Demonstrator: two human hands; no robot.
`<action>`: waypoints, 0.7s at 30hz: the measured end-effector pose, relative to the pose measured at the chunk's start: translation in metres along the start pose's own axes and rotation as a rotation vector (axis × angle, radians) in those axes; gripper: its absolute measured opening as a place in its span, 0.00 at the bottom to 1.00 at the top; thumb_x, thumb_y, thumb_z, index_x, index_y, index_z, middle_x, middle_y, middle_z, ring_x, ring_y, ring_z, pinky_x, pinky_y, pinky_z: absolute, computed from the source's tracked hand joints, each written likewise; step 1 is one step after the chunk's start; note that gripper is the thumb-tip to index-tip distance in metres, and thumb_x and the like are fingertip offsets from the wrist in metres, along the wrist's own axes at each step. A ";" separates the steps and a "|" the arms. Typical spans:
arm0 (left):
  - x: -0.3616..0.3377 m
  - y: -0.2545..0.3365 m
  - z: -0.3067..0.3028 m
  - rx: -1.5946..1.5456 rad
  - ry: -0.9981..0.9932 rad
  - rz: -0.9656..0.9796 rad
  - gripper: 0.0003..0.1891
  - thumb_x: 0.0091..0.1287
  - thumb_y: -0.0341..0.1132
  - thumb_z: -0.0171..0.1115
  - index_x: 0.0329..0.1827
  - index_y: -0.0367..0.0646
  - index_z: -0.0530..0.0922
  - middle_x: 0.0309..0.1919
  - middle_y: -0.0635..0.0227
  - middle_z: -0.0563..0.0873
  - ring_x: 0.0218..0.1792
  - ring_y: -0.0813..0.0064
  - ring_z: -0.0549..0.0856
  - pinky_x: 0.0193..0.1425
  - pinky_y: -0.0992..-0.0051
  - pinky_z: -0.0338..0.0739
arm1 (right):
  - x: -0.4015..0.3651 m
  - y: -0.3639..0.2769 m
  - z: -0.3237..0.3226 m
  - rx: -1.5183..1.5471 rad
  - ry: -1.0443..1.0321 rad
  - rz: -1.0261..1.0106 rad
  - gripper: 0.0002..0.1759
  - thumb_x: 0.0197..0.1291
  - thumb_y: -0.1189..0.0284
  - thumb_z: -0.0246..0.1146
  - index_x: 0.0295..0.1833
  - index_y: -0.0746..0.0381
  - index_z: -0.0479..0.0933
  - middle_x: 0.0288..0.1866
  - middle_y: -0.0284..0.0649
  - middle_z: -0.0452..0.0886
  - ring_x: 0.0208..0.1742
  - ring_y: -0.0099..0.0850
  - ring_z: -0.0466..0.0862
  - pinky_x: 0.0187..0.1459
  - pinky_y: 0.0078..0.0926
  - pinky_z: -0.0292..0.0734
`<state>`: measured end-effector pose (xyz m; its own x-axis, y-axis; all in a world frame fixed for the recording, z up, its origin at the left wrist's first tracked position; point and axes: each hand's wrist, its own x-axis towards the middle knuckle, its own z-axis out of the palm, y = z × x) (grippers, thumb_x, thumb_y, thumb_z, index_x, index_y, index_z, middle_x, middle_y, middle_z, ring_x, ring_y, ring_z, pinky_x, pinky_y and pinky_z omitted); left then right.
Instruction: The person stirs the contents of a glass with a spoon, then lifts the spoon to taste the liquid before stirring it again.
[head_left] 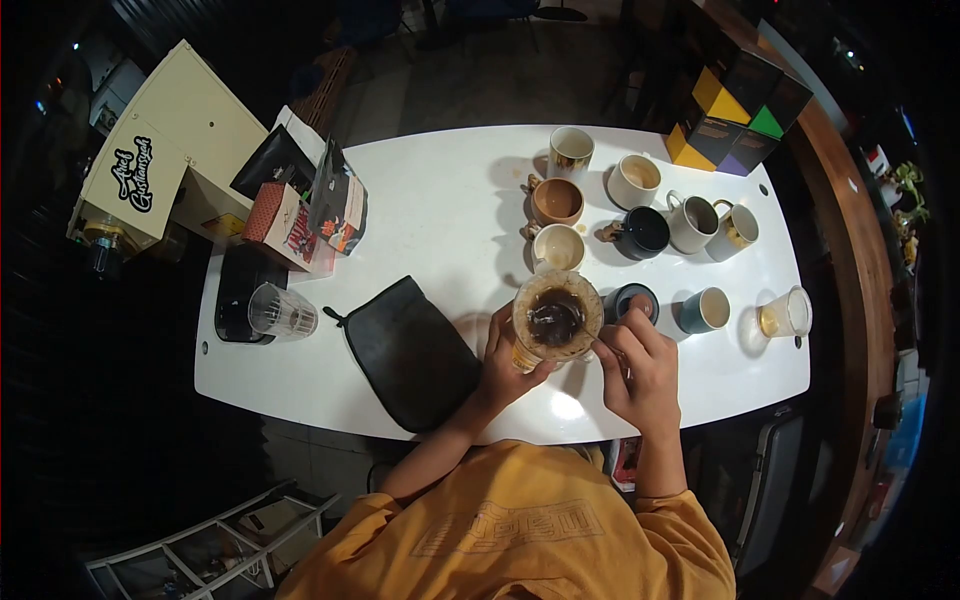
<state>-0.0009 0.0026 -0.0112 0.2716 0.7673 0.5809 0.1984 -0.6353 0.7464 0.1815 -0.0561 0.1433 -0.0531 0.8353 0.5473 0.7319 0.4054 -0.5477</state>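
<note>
A coffee dripper with a paper filter (557, 316) holds dark wet coffee, near the table's front edge. My left hand (512, 362) is wrapped round the vessel beneath it, at its lower left. At the dripper's right rim, my right hand (635, 365) has its fingers closed on a thin spoon or stirrer, whose end reaches into the coffee. Most of the vessel under the dripper is hidden. Just behind my right hand sits a dark round cup (637, 298), partly covered by the fingers. A small cream cup (558, 248) stands directly beyond the dripper.
Several mugs, including a black one (642, 233), stand at the back right. Right of my hands are a blue cup (704, 310) and a glass (787, 314). A black pouch (412, 350), clear glass (283, 312), coffee bags and a cream grinder (165, 150) are leftward.
</note>
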 end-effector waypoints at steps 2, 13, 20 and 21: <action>-0.001 -0.001 0.000 0.006 -0.003 -0.008 0.39 0.57 0.42 0.79 0.68 0.35 0.71 0.65 0.45 0.73 0.64 0.44 0.76 0.66 0.53 0.76 | 0.001 -0.002 -0.003 -0.018 0.007 -0.031 0.08 0.54 0.80 0.71 0.35 0.63 0.77 0.31 0.39 0.71 0.23 0.40 0.76 0.25 0.35 0.69; -0.001 -0.001 0.000 0.012 -0.007 -0.012 0.39 0.56 0.41 0.79 0.68 0.35 0.71 0.66 0.45 0.73 0.66 0.44 0.76 0.67 0.53 0.76 | -0.003 -0.003 0.000 -0.009 0.023 0.010 0.08 0.54 0.80 0.70 0.35 0.63 0.76 0.31 0.40 0.71 0.24 0.40 0.76 0.25 0.35 0.69; -0.003 -0.003 0.001 0.021 -0.021 -0.029 0.39 0.58 0.44 0.78 0.69 0.35 0.71 0.67 0.44 0.72 0.66 0.43 0.76 0.67 0.53 0.75 | -0.002 -0.013 0.002 0.080 -0.011 -0.020 0.07 0.53 0.84 0.68 0.34 0.66 0.76 0.29 0.40 0.72 0.20 0.38 0.74 0.24 0.32 0.67; -0.004 -0.003 0.001 0.014 -0.018 -0.021 0.39 0.58 0.45 0.78 0.69 0.35 0.71 0.67 0.44 0.73 0.66 0.44 0.76 0.67 0.53 0.75 | -0.002 -0.014 0.001 0.082 0.017 -0.044 0.07 0.53 0.83 0.68 0.34 0.66 0.76 0.29 0.40 0.72 0.20 0.37 0.73 0.24 0.32 0.66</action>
<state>-0.0019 0.0019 -0.0161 0.2846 0.7786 0.5593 0.2175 -0.6206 0.7533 0.1712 -0.0633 0.1489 -0.0715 0.8099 0.5822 0.6711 0.4709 -0.5726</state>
